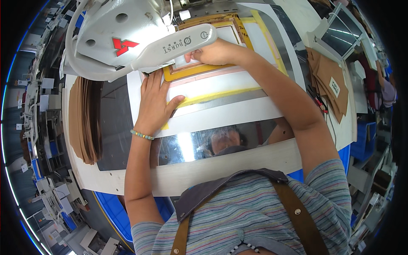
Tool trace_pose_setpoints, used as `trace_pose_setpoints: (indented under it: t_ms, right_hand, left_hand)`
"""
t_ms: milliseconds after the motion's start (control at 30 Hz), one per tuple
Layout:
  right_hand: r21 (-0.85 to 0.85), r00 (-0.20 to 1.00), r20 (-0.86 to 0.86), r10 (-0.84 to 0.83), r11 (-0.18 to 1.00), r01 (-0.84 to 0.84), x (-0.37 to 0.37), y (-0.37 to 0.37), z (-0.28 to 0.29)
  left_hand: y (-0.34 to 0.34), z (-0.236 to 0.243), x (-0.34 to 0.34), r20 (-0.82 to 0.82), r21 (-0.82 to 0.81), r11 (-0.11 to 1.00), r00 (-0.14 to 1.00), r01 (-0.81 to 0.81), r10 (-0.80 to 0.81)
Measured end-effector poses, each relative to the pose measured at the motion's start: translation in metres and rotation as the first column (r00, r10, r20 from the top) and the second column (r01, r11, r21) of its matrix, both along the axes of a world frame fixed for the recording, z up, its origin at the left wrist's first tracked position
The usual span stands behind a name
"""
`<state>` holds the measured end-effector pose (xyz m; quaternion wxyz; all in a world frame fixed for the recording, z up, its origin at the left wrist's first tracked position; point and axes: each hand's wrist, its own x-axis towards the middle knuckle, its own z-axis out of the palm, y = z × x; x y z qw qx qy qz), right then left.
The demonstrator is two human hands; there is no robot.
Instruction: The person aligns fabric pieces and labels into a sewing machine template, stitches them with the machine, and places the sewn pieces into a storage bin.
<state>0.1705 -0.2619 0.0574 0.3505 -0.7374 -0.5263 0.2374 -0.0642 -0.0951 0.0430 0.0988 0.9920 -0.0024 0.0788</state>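
My left hand (156, 98) lies flat with its thumb spread, at the left edge of a template with a yellow border (204, 72). Under the template is a white sheet (229, 111) crossed by a strip of yellow tape (225, 96). My right hand (214, 53) reaches over the template's middle, its fingers curled in and partly covered by the machine's grey arm (174, 47). What those fingers hold, if anything, is hidden. The white sewing machine head (114, 32) stands above and to the left of both hands.
A shiny metal plate (182, 148) runs along the table's near side. Brown pieces (83, 123) stand stacked at the left; more brown pieces (325, 78) lie at the right beside red-handled snips (321, 104). A control screen (340, 36) stands far right. Another person (387, 91) is beyond.
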Motion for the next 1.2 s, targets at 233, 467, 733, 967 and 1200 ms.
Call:
trace_pose_setpoints:
  t_ms: [233,467,733,967,1200]
  right_hand:
    - [-0.073,0.999,-0.012,-0.049,0.996,0.048,-0.011,0.008,0.001]
    - [0.004,1.0,-0.023,0.005,1.0,-0.005,0.024,-0.009,0.016]
    - [-0.186,0.98,0.198,-0.017,0.981,0.055,0.063,-0.066,0.054]
    - [-0.275,0.985,0.174,-0.009,0.96,0.057,0.052,-0.076,0.046]
    - [-0.302,0.947,0.321,-0.001,0.948,0.104,0.041,-0.073,0.051]
  left_hand:
    - [-0.001,0.002,-0.002,0.046,0.001,1.0,0.999,0.008,-0.008]
    - [-0.005,0.003,-0.002,0.005,0.011,0.999,0.999,-0.032,0.032]
    - [-0.004,0.001,-0.003,0.023,0.046,0.998,0.999,-0.045,0.044]
    - [0.0,-0.004,-0.003,0.071,0.056,0.997,0.997,-0.043,0.039]
    - [-0.001,-0.004,-0.003,0.052,0.048,0.998,0.998,-0.043,0.041]
